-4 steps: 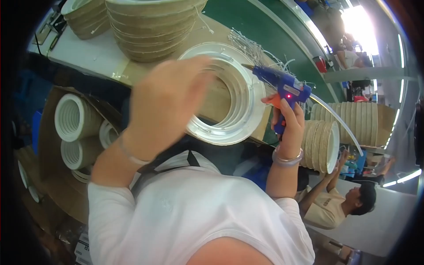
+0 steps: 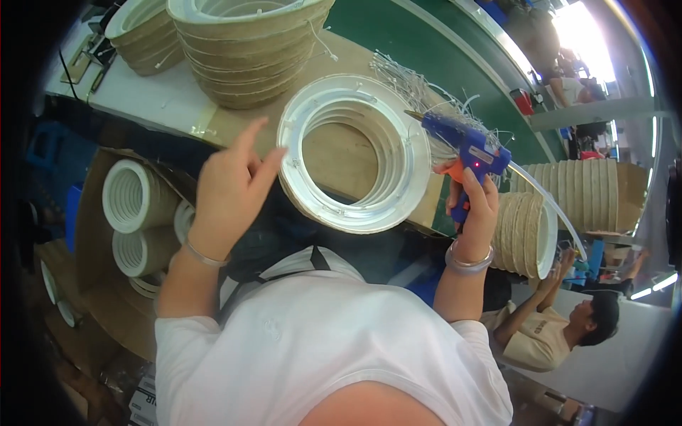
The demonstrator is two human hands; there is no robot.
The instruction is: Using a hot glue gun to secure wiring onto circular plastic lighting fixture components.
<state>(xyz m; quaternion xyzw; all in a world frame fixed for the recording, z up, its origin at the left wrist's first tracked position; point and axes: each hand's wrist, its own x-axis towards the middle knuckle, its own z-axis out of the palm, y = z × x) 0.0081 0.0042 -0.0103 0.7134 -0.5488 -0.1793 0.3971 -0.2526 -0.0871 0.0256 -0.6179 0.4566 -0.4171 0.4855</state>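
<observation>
Ring stack [image 2: 414,170] and glue gun [image 2: 477,145] at the bench [image 2: 145,99]. The ring stack lies at the bench's near edge, face up, presumably so that its rim is within reach of both hands. The right hand [image 2: 474,204] is closed around the gun's handle, fingers by the orange trigger, a grip that points the nozzle leftward near the rim; the white glue stick [image 2: 548,193] trails from the rear. The left hand [image 2: 231,186] is empty and half open, thumb and forefinger spread beside the rim; whether the thumb touches it cannot be told. The gun hides part of the wire bundle [image 2: 401,77], the upper edge cuts off the tall stack [image 2: 245,71], and the small fittings on the rim are too small to identify.
</observation>
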